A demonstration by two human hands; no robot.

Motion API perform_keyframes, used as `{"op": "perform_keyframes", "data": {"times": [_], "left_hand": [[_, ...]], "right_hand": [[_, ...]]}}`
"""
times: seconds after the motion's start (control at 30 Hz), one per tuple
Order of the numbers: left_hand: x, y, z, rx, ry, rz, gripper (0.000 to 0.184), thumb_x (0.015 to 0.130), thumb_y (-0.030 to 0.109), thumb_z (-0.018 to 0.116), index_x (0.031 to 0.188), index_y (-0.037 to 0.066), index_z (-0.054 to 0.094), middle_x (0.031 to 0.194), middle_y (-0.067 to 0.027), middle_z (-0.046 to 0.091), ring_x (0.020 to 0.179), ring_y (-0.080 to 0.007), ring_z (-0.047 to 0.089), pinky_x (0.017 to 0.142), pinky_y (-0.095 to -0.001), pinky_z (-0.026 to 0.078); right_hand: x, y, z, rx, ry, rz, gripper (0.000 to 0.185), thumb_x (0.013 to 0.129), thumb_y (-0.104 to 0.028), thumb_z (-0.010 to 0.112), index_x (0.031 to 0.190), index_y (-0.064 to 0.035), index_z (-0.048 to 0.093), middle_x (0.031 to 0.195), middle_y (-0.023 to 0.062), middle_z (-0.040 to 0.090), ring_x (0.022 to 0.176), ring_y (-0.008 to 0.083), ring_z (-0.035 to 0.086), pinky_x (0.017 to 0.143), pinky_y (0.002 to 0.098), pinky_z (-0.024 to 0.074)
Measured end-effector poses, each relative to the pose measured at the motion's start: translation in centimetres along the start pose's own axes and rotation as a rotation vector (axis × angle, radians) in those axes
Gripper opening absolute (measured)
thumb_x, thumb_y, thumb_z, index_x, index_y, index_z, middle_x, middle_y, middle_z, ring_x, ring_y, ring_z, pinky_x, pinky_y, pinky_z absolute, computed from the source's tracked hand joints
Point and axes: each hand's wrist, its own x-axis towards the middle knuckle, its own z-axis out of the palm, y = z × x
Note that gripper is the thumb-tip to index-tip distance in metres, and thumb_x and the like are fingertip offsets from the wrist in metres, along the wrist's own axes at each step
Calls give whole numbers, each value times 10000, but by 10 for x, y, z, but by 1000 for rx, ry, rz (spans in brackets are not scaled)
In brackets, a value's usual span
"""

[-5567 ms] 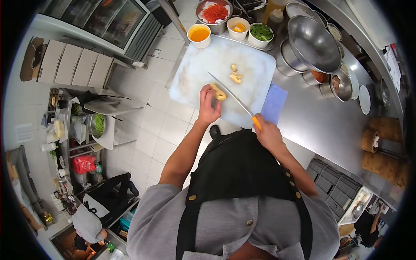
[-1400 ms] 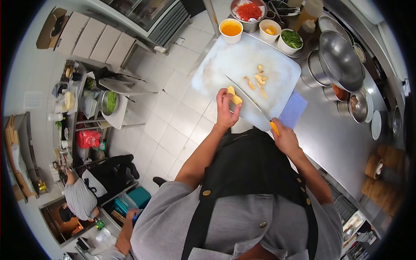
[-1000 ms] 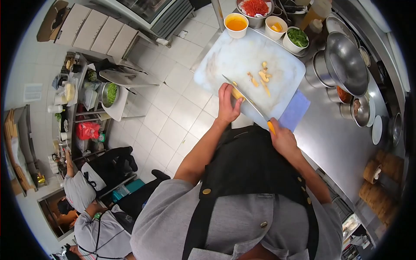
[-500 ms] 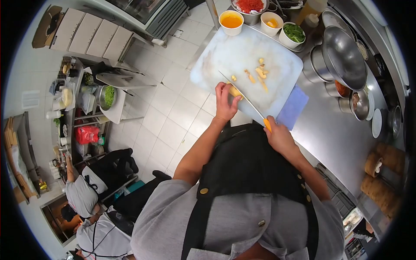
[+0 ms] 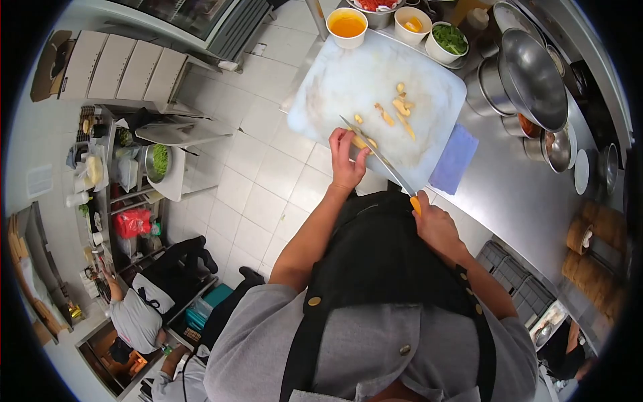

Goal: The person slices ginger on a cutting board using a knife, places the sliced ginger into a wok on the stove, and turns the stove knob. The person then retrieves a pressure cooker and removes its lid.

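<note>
"Where's the root?"

"Near the board's (image 5: 321, 84) near edge. The left hand pins the root (image 5: 358, 142) there, fingers bent over it, thumb at the close end."

"That's the left hand (image 5: 347, 167). And the right?"

"The right hand (image 5: 439, 229) is closed round the knife's handle, just off the board's near edge. The knife (image 5: 393, 170) slants back over the board, blade against or just above the root; I can't tell which."

"So which step?"

"Cutting or trimming, I'd judge: loose pieces (image 5: 403, 108) lie farther in on the board, and one small bit (image 5: 358, 118) sits by the knife tip."

"What does the next move call for?"

"A steady grip on the root, I'd say, and fingertips clear of the edge."

"Anything crowding the board?"

"A blue cloth (image 5: 454, 159) on the tabletop (image 5: 512, 177) to its right, and tubs (image 5: 347, 37) along its far edge."
</note>
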Motion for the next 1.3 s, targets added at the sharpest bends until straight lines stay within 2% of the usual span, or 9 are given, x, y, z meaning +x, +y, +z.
{"op": "perform_keyframes", "data": {"times": [0.4,0.5,0.57,0.7,0.77,0.87,1.03,1.17,1.3], "left_hand": [[0,-5,-3,-43,-28,4,532,707,-15,664,1204,24,480,1208,-176,406,1070,-318,460,840,-366,446],[-1,-4,-3,-43,-15,12,524,709,-33,645,1203,28,480,1212,-174,406,1075,-317,459,838,-364,447],[0,0,-2,-87,-26,-47,488,736,-5,663,1182,-12,466,1197,-221,404,1096,-387,452,949,-415,402],[-1,6,2,-100,-8,-59,493,732,0,649,1185,-8,457,1208,-233,387,1114,-396,438,964,-428,391],[0,6,5,-53,15,-71,480,730,24,649,1168,-4,455,1218,-237,372,1129,-404,421,977,-441,378],[1,11,7,-50,35,-84,457,733,43,657,1141,-1,457,1213,-234,371,1130,-406,415,981,-450,367],[2,18,11,-4,80,-94,427,738,55,659,1108,2,453,1199,-234,377,1121,-409,415,975,-454,363],[11,24,14,20,71,-214,414,730,64,668,1079,14,451,1169,-227,390,1086,-407,428,948,-457,372],[33,40,25,212,98,-301,433,709,37,671,1083,29,452,1132,-216,409,1042,-396,443,923,-453,383]], "right_hand": [[-38,-25,5,-98,9,99,432,917,-199,554,1263,-30,359,706,225,605,643,417,626,568,483,518],[-36,-26,8,-112,-35,80,406,933,-166,492,1265,30,362,723,226,602,661,392,642,577,470,523],[-31,-21,13,-133,-23,109,416,913,-177,546,1238,7,361,688,216,604,645,414,629,564,483,517],[-15,-31,-6,-218,-26,86,397,900,-155,549,1211,14,370,687,217,608,657,422,628,583,495,511],[5,-35,-19,-179,-89,53,412,846,-61,487,1225,50,371,730,235,625,710,411,647,657,489,527],[54,-18,-4,-218,-46,7,384,842,-50,481,1207,25,386,740,231,630,718,417,646,657,501,520],[88,37,-6,-141,88,-123,323,888,-156,523,1179,-69,412,781,207,635,751,419,630,650,518,485],[67,59,-19,13,178,-43,323,900,-199,545,1173,-70,430,854,229,626,813,425,607,722,523,467],[66,70,-15,43,210,-163,342,880,-179,581,1175,-57,458,869,233,633,820,432,607,730,518,471]]}}
